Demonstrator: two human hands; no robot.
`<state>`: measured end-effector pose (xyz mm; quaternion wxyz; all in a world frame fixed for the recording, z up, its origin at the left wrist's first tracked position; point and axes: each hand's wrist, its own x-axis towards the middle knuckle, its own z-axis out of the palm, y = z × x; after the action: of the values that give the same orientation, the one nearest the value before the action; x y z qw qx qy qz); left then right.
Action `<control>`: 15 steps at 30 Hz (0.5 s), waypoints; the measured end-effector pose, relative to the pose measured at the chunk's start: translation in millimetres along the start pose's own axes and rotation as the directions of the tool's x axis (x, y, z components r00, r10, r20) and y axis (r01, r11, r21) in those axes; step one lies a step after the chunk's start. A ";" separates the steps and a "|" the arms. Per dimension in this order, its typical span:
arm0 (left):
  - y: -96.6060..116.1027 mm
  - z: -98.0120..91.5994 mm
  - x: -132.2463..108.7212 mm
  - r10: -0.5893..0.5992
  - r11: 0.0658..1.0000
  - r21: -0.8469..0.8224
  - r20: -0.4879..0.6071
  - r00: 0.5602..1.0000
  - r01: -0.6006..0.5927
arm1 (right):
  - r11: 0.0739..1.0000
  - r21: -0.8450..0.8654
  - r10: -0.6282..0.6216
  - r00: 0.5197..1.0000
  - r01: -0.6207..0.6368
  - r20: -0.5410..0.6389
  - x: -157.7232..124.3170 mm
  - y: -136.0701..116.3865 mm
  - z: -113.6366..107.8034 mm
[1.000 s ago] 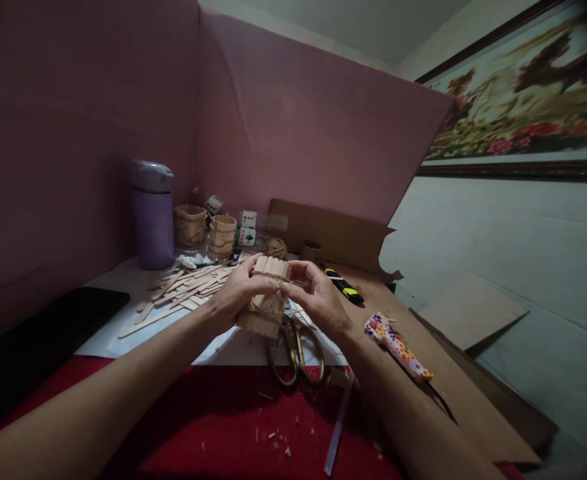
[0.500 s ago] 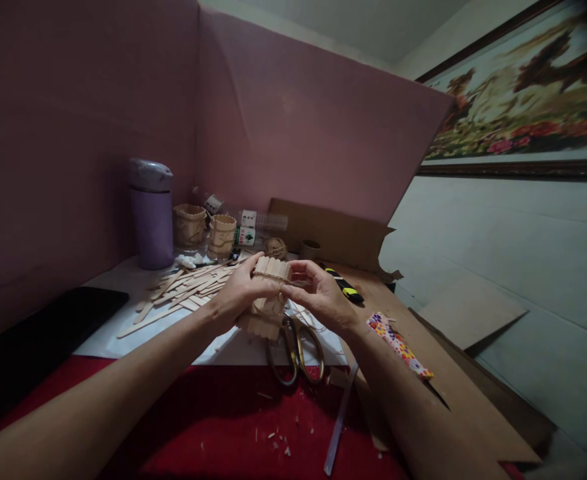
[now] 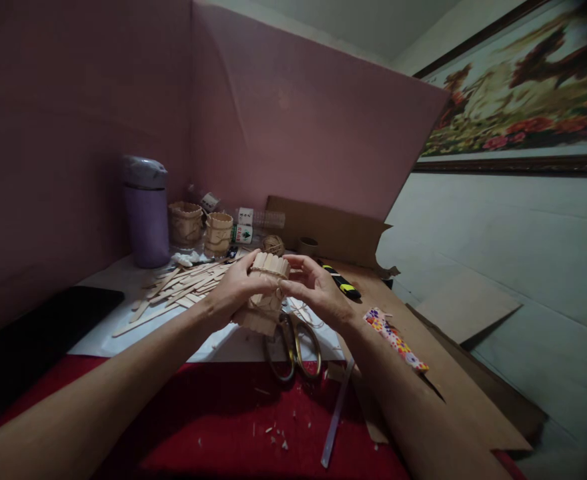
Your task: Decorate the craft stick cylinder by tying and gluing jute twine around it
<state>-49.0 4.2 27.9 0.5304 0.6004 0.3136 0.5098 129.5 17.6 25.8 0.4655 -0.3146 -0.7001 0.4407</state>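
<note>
A small cup made of craft sticks (image 3: 259,320), with twine wound around it, is held tilted over the table. My left hand (image 3: 236,287) is wrapped around its left side, thumb across the front. On the right side, my right hand (image 3: 318,288) has its thumb and fingers closed at the cup's upper edge, by the twine; whether a strand is pinched there is hard to see. Brass-handled scissors (image 3: 296,350) lie just below the cup, their blades hidden. Loose craft sticks (image 3: 173,293) are piled left of my left hand, on white paper (image 3: 93,333).
Behind stand a purple bottle (image 3: 147,223), two finished-looking stick cups (image 3: 218,235), clear plastic bottles (image 3: 268,219) and a twine ball (image 3: 273,245). To the right lie a yellow-black box cutter (image 3: 343,283) and a flower-patterned knife (image 3: 396,340). A glue stick (image 3: 337,413) lies on red cloth (image 3: 223,413).
The whole view has shifted slightly, so everything sits a little further left. Both hands keep their hold on the cup, with barely any change in finger position.
</note>
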 end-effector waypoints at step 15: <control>-0.6 -9.8 1.8 -0.074 0.997 0.053 0.230 0.970 0.063 | 0.990 -0.138 0.014 0.990 0.005 0.137 -1.5 -0.8 -14.1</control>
<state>-57.7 9.0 27.0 0.5668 0.6565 0.2816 0.4104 143.1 20.6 28.4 0.3920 -0.3165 -0.7587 0.4130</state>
